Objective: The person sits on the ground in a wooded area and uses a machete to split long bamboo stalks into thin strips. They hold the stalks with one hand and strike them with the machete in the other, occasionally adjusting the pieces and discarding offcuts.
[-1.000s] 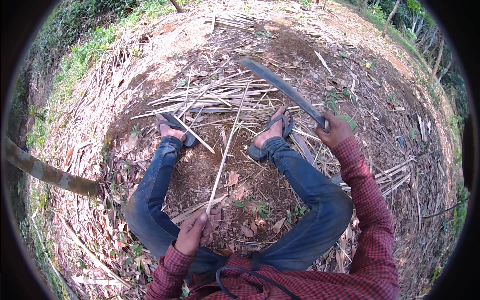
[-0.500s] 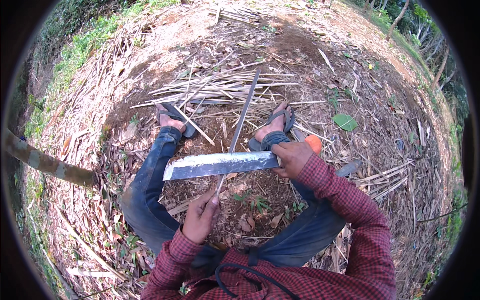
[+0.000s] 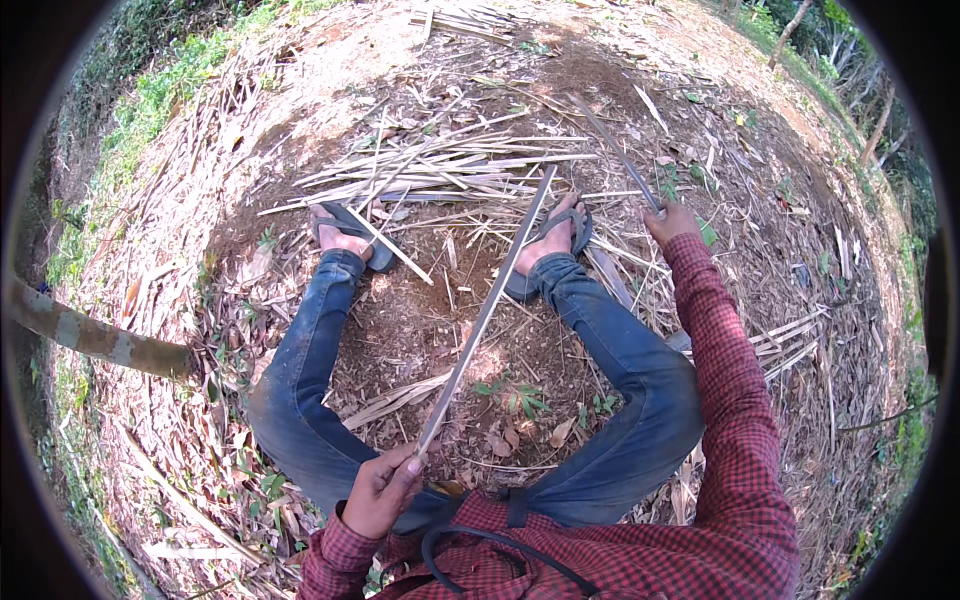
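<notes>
Seated on bare, litter-strewn ground, a person pinches the near end of a long, thin, pale bamboo strip (image 3: 487, 312) in the left hand (image 3: 382, 489), its grip pressed together on the splint. The strip runs straight out between denim-clad legs toward the right sandal (image 3: 556, 240). The right hand (image 3: 672, 221), extended, is wrapped around the handle of a long, narrow, dark machete (image 3: 613, 147). Split bamboo slats (image 3: 440, 170) lie heaped beyond the feet.

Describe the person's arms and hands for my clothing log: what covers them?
Both arms wear long sleeves of red-and-dark checked shirt cloth, reaching the wrists. The left hand and right hand are bare: no gloves; no rings or watch that I can make out.
</notes>
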Available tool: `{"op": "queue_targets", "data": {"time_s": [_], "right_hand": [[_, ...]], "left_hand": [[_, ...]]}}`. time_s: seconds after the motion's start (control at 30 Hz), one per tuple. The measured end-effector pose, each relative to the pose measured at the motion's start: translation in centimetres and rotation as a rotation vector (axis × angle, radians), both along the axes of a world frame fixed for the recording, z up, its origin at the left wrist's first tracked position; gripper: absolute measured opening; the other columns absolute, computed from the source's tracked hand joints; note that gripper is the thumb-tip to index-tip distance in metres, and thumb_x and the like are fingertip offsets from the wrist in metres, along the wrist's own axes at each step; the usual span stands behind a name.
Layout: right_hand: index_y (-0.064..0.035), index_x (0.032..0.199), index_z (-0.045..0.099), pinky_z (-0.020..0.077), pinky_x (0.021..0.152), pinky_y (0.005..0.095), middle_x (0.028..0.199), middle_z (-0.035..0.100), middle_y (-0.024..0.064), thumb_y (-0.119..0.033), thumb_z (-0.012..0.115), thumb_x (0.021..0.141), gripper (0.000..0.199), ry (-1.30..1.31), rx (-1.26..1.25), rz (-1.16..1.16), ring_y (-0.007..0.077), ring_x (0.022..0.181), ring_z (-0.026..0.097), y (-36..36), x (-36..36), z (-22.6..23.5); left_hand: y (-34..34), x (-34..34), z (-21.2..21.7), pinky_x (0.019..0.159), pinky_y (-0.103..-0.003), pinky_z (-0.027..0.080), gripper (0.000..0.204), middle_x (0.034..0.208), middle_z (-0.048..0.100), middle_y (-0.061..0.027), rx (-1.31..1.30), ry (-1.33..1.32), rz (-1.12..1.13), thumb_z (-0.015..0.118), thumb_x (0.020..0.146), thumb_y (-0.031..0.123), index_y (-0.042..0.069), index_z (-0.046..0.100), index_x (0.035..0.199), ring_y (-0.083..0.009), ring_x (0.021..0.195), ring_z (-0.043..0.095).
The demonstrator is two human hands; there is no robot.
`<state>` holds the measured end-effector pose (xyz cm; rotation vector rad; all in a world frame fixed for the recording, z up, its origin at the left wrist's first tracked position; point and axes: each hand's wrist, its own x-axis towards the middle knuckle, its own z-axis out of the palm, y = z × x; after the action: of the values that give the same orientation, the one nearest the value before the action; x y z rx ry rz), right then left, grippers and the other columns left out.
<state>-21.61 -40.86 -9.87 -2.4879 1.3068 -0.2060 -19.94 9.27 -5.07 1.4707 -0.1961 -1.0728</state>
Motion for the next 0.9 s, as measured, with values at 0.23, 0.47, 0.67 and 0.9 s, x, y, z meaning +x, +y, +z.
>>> {"op": "queue_targets", "data": {"time_s": [0.23,0.47,0.67,0.9], "right_hand": [[-0.0023,0.093,0.058,0.0483,0.058,0.0367,0.071,0.061,0.0156,-0.024,0.062,0.071,0.031,-0.202,-0.281,0.448,0.0280,0.062,0.061,6.2,-0.9,5.1],[-0.0057,0.090,0.051,0.0477,0.059,0.0378,0.075,0.056,0.0095,-0.024,0.071,0.065,0.037,-0.079,-0.289,1.073,0.0272,0.068,0.060,16.2,-2.4,3.5],[-0.0071,0.087,0.051,0.0472,0.059,0.0393,0.075,0.057,0.0093,-0.025,0.071,0.064,0.035,-0.101,-0.235,0.928,0.0269,0.069,0.060,14.6,-0.7,3.4],[-0.0078,0.092,0.056,0.0488,0.063,0.0409,0.074,0.061,0.0128,-0.029,0.067,0.068,0.034,0.069,-0.209,0.647,0.0310,0.070,0.061,9.2,0.2,1.0]], "left_hand": [[-2.1,3.2,-3.0,0.037,-0.019,0.025,0.017,0.058,0.041,0.0031,-0.033,-0.046,0.088,0.045,0.093,0.012,0.006,0.040,0.107,-0.0032,0.043,0.033],[-6.0,3.0,-1.7,0.038,-0.016,0.022,0.038,0.058,0.032,0.0077,-0.136,0.060,0.014,0.043,0.094,0.017,0.007,0.037,0.130,-0.0009,0.045,0.026],[-4.7,1.1,-1.0,0.038,-0.017,0.021,0.036,0.057,0.030,0.0080,-0.145,0.045,0.046,0.040,0.094,0.013,0.004,0.039,0.129,-0.0013,0.043,0.025],[-2.6,-0.3,-1.5,0.040,-0.017,0.023,0.037,0.058,0.030,0.0069,-0.133,0.186,-0.017,0.043,0.093,0.017,0.003,0.040,0.128,-0.0019,0.044,0.026]]}}
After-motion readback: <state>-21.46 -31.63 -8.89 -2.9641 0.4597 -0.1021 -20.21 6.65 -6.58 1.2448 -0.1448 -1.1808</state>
